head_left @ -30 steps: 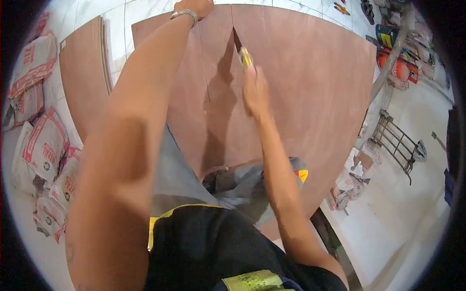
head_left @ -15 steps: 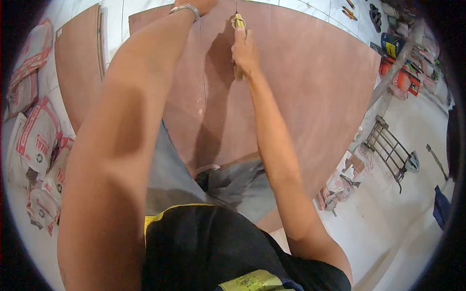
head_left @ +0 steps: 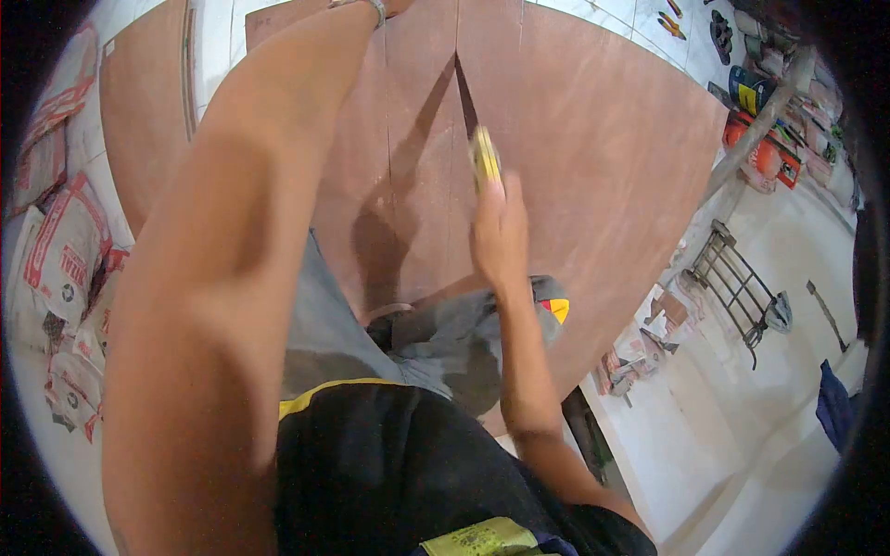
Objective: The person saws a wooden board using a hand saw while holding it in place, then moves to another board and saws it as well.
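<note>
My right hand [head_left: 501,227] is wrapped round the yellow handle of a handsaw [head_left: 467,97]. Its dark, narrow blade points away from me, with the tip at a thin line on a large reddish-brown plywood sheet [head_left: 603,139]. Any teeth on the blade are too small to make out. My left hand [head_left: 397,6] reaches to the sheet's far part, at the top edge of the view. Its fingers are mostly cut off there, and a bracelet circles the wrist. More thin straight lines run along the sheet on both sides of the saw. My legs rest over the sheet's near part.
Another brown sheet [head_left: 144,111] lies at the left. Red-and-white bags [head_left: 69,246] are piled beside it. Orange-handled pliers [head_left: 672,26] and dark sandals [head_left: 720,35] lie at the far right. A metal rack [head_left: 737,269] and clutter stand along the right side.
My right hand has pulled the saw back towards me, so a long stretch of blade now shows. My left arm stays almost in place.
</note>
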The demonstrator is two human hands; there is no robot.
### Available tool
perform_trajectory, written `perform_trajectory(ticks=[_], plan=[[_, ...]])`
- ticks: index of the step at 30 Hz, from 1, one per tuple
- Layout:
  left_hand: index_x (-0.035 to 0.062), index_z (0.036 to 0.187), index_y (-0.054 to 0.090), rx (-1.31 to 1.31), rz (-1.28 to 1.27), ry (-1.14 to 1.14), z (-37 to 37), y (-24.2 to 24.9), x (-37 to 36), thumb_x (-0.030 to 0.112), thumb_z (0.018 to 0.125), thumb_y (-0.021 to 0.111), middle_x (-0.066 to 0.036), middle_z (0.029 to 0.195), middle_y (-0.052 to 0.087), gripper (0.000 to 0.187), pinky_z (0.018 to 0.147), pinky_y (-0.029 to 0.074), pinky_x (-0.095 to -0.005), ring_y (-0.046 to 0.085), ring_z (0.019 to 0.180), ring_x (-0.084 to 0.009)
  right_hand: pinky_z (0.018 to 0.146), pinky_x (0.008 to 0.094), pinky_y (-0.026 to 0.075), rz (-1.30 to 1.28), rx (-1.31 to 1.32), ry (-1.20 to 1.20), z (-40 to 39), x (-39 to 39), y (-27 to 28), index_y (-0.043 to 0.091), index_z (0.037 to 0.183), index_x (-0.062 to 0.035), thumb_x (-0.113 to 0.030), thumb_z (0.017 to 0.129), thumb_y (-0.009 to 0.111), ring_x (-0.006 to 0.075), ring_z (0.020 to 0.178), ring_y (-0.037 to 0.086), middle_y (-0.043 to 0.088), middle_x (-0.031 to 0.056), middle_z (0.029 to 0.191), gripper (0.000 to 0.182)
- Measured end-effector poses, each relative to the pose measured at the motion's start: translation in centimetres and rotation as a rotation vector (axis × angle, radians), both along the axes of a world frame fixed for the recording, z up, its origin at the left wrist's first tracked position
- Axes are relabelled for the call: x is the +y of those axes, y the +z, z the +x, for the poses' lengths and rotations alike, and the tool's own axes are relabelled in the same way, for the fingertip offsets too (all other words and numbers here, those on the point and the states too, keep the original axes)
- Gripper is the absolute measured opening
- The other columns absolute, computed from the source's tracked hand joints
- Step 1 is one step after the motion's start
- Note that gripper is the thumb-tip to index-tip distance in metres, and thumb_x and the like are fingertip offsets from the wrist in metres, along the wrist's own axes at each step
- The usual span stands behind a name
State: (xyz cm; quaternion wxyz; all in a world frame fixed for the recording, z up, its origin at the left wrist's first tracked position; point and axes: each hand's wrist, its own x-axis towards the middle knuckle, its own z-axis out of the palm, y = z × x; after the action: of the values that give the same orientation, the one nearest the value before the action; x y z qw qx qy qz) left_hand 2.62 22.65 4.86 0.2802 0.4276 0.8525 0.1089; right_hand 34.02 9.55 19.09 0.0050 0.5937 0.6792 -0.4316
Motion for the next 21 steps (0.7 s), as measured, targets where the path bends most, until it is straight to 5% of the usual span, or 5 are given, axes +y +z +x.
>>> perform_trajectory(ticks=[5, 11, 14, 17, 21], plan=[[-0.0012, 0.099, 0.075, -0.003, -0.002, -0.014, 0.1, -0.1, 0.2, 0.033, 0.098, 0.04, -0.026, 0.106, 0.072, 0.049, 0.093, 0.054, -0.0498, 0.07, 0.101, -0.0426, 0.076, 0.0526, 0.047, -0.041, 0.056, -0.064, 2.1, -2.1, 4.3, 0.052, 0.118, -0.0004, -0.035, 0.108, 0.039, 0.0505, 0.087, 0.06, 0.061, 0.0319, 0.094, 0.038], [-0.0005, 0.095, 0.075, 0.045, 0.024, -0.028, 0.1, -0.6, -0.2, 0.032, 0.098, 0.041, -0.025, 0.104, 0.073, 0.048, 0.089, 0.055, -0.0505, 0.071, 0.098, -0.0415, 0.083, 0.0519, 0.046, 0.009, 0.236, -0.127, -9.1, 10.0, -12.6, 0.053, 0.105, 0.0062, -0.039, 0.108, 0.04, 0.0518, 0.099, 0.059, 0.062, 0.0343, 0.103, 0.047], [0.0003, 0.094, 0.075, 0.059, 0.017, -0.062, 0.4, -0.7, -0.2, 0.03, 0.098, 0.041, -0.025, 0.103, 0.073, 0.045, 0.087, 0.057, -0.0502, 0.072, 0.097, -0.0406, 0.086, 0.0483, 0.047, -0.006, 0.084, -0.093, -5.6, 5.7, -6.3, 0.054, 0.111, 0.0057, -0.042, 0.107, 0.039, 0.0437, 0.098, 0.061, 0.063, 0.031, 0.103, 0.05], [0.0006, 0.095, 0.075, 0.129, 0.052, -0.174, -0.1, -1.3, 0.2, 0.026, 0.097, 0.042, -0.025, 0.103, 0.073, 0.041, 0.086, 0.057, -0.0492, 0.072, 0.097, -0.0404, 0.09, 0.0465, 0.046, -0.019, -0.046, 0.005, 2.7, -2.7, 0.9, 0.054, 0.125, 0.0057, -0.023, 0.106, 0.037, 0.0467, 0.102, 0.056, 0.056, 0.029, 0.112, 0.039], [-0.0002, 0.097, 0.074, 0.148, -0.003, -0.278, -0.3, -1.5, 0.1, 0.022, 0.096, 0.043, -0.025, 0.104, 0.073, 0.038, 0.085, 0.057, -0.0494, 0.072, 0.097, -0.0404, 0.083, 0.0476, 0.047, -0.007, -0.007, 0.023, 3.2, -2.8, 2.4, 0.054, 0.123, 0.0052, -0.016, 0.102, 0.042, 0.0444, 0.092, 0.056, 0.055, 0.0257, 0.102, 0.032]])
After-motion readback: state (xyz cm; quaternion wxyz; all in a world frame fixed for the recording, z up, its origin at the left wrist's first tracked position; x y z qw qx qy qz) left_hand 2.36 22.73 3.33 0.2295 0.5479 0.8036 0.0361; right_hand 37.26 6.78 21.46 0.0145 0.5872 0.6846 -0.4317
